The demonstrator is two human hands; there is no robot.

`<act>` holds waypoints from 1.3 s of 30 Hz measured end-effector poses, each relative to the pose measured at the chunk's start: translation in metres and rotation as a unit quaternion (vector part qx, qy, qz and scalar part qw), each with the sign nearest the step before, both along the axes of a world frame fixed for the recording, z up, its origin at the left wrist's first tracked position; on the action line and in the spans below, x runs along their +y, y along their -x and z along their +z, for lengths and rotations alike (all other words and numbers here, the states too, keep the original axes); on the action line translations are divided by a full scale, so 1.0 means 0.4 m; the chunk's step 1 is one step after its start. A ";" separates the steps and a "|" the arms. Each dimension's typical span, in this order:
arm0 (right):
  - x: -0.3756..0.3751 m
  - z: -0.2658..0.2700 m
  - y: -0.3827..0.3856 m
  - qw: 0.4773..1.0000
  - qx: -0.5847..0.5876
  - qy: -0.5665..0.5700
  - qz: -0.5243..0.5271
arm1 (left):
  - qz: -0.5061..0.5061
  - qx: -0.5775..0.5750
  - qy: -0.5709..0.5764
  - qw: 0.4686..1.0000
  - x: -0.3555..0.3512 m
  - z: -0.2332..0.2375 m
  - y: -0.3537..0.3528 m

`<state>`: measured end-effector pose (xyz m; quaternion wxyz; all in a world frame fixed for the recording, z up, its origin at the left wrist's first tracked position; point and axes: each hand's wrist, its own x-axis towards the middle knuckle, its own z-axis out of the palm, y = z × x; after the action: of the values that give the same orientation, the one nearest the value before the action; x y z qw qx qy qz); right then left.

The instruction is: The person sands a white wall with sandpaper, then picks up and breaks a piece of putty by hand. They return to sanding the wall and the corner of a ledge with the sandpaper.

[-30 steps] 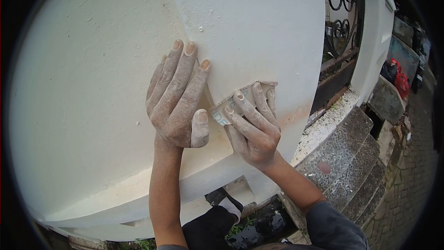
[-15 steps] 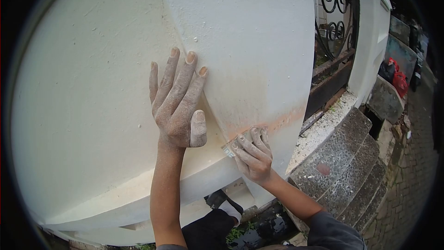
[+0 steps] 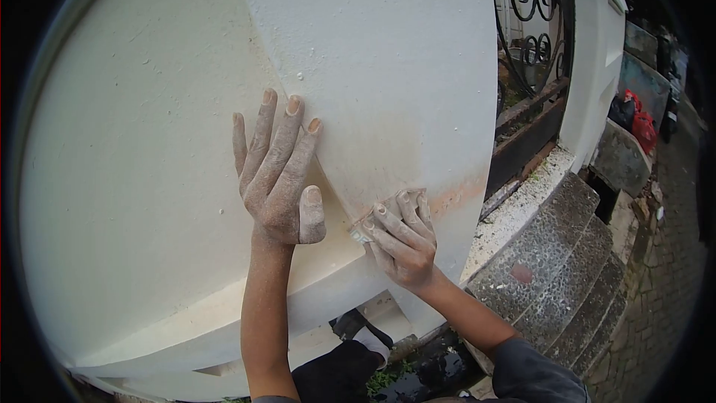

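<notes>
My left hand (image 3: pixel 276 179) rests flat on the white wall (image 3: pixel 149 179), fingers spread, along the raised edge where two wall surfaces meet. Pale dust coats both hands. Lower and to the right, my right hand (image 3: pixel 401 235) presses a folded sheet of sandpaper (image 3: pixel 359 233) against the wall. Its fingers lie over the sheet and hide most of it; a printed corner pokes out at the left. A peach-coloured stripe (image 3: pixel 456 195) runs across the wall just right of that hand.
A black wrought-iron gate (image 3: pixel 533 30) stands to the right, with speckled stone steps (image 3: pixel 529 291) below it. Red and black plastic bags (image 3: pixel 643 130) lie farther off beside a paved path (image 3: pixel 664 283). My shoe (image 3: pixel 349 324) shows under the wall's ledge.
My right hand has slid a little upward over the wall with the sandpaper, covering more of the peach stripe. My left hand keeps its place on the wall; the view has shifted slightly.
</notes>
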<state>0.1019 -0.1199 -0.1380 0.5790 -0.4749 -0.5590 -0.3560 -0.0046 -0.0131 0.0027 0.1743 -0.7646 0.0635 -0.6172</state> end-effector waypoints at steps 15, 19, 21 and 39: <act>0.003 0.190 -0.025 0.998 -0.017 -0.065 0.013 | 0.011 0.009 0.016 1.000 -0.017 -0.002 0.000; 0.002 0.167 -0.015 0.998 0.005 -0.057 0.031 | 0.019 0.009 0.031 0.999 -0.016 -0.007 -0.001; -0.003 0.004 -0.002 0.999 0.005 -0.022 0.025 | 0.023 0.010 0.034 0.999 -0.018 -0.010 0.001; 0.012 0.111 -0.035 0.996 0.031 -0.067 0.042 | 0.027 0.008 0.018 0.999 -0.012 -0.007 -0.002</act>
<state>0.1158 -0.1153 -0.0938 0.6408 -0.4222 -0.5350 -0.3533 -0.0038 -0.0178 -0.0002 0.1763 -0.7738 0.0327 -0.6075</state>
